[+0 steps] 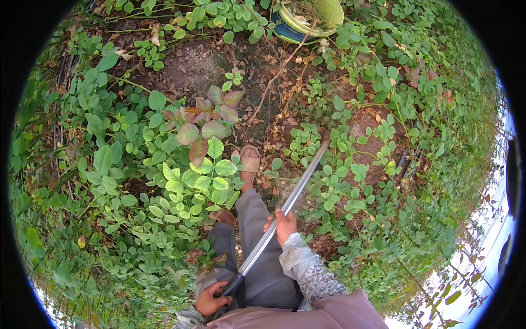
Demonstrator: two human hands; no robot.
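Note:
A long silvery metal pole with a black grip slants up and to the right across my legs. My left hand is closed around the black grip at the near end. Farther up, my right hand wraps the shaft about midway. The pole's far end reaches low among green leaves on the right; a brownish part shows there, but I cannot make out whether a tool head is fixed to it.
Leafy bushes crowd both sides, with a reddish-leaved shoot left of my sandalled foot. A yellow-green and blue bucket holding dry plant bits stands at the far end. A dry stem crosses the leaf-littered soil.

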